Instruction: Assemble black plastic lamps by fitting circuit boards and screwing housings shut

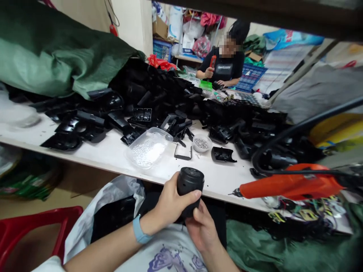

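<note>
My left hand [171,200], with a blue band on its wrist, and my right hand [202,230] both grip a black cylindrical plastic housing [190,185] above my lap, just short of the table edge. A white table [93,151] lies ahead, heaped with black plastic parts [159,94]. Nearest my hands are a clear plastic tub of small metal pieces [147,149], a black bracket [183,153], a white bowl of screws [201,144] and a black plastic shell [222,154]. To the right, an orange electric screwdriver [289,187] hangs on a black cable [295,132], clear of my hands.
A person [224,66] across the table holds an orange tool [212,61]. A green sack [56,56] bulges over the far left of the table. A white plastic bag [104,204] sits beside my lap, a red stool [36,230] stands at lower left, and a dark shelf edge [255,11] crosses the top.
</note>
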The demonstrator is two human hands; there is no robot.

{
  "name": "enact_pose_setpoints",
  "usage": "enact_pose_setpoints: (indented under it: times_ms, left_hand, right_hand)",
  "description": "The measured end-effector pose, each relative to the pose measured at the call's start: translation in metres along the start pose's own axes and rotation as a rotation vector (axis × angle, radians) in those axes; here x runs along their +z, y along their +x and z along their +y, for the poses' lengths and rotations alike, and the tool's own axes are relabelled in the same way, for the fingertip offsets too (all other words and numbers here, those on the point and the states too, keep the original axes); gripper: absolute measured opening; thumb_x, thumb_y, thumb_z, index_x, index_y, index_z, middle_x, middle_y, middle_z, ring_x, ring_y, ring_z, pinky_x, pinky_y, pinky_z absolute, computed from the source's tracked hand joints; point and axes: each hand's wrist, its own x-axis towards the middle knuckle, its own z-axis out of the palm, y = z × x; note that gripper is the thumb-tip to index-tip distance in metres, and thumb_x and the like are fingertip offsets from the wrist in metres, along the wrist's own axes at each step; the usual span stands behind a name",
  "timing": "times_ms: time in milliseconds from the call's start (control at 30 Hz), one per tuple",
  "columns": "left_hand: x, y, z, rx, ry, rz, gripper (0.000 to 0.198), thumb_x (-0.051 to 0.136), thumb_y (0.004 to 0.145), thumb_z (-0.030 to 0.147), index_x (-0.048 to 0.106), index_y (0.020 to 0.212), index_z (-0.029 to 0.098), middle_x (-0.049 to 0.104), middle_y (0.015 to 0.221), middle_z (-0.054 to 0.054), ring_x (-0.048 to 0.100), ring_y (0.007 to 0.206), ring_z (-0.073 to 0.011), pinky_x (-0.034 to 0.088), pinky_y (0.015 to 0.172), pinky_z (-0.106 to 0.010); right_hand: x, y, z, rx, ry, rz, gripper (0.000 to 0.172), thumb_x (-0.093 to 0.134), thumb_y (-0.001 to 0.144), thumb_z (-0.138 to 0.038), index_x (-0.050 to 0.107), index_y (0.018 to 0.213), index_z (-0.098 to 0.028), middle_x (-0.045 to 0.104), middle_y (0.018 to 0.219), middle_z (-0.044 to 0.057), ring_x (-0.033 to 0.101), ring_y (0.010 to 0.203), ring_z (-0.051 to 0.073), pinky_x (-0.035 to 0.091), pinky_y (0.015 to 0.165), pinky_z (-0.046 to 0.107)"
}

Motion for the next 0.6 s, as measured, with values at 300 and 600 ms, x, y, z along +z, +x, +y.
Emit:
enact_pose_setpoints:
  times_ms: [300,600]
  left_hand:
    - [-0.02,-0.006,0.021,0.097,0.352,-0.204,0.047,0.088,0.068,0.037,0.069,0.108,0.021,0.075,0.093,-0.004,0.07,0.08,-0.0269,0.051,0.07,-0.035]
    - [-0.021,-0.021,0.011,0.175,0.402,-0.263,0.067,0.089,0.068,0.037,0.063,0.128,0.025,0.074,0.111,-0.01,0.074,0.092,-0.0343,0.057,0.073,-0.04]
  right_hand:
    - [0.003,-0.01,-0.066,-0.525,-0.613,0.06,0.063,0.061,0.096,-0.058,0.05,0.153,-0.031,0.046,0.163,0.01,0.04,0.154,0.034,0.031,0.126,0.057]
    - [0.025,0.009,-0.078,-0.559,-0.645,0.323,0.05,0.039,0.109,-0.046,0.075,0.086,-0.02,0.077,0.093,0.009,0.071,0.094,0.025,0.053,0.092,0.04]
